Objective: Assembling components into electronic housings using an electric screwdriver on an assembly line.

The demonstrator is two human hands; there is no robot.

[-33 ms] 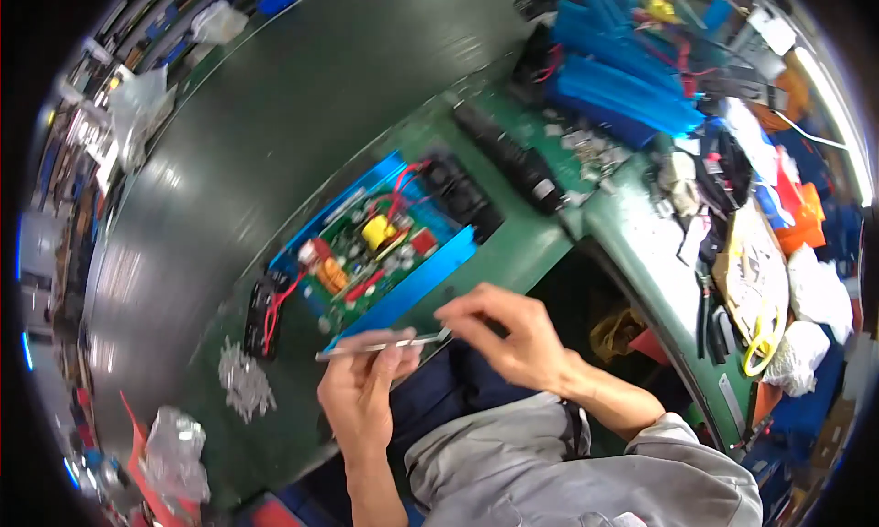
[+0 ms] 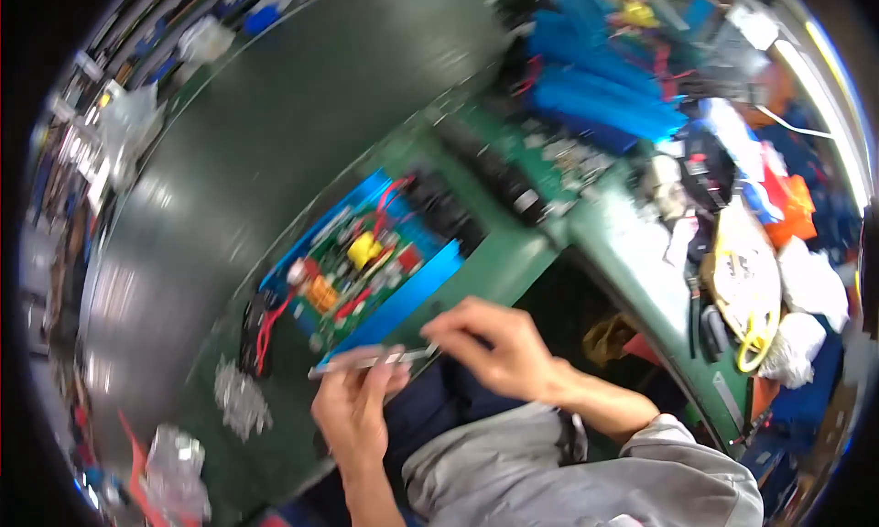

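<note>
My left hand is closed around a thin, flat metal strip, held roughly level between thumb and fingers. At the strip's right end, the thumb and fingertips of my right hand pinch together; whatever small piece sits in them is blurred. Just beyond both hands lies an open blue metal case with a green circuit board inside. A yellow coil and other components stand on the board. Red wires link the case to a black end piece at its left and a black end panel at its far right.
A pile of small clear pieces lies left of the case. Behind it rests a black power screwdriver. Blue metal shells are stacked at the far right, near scattered small metal parts. Bags and tools crowd the right bench.
The whole view has shifted slightly, so the bench and case appear lower and further left. Both hands keep nearly the same pose around the strip.
</note>
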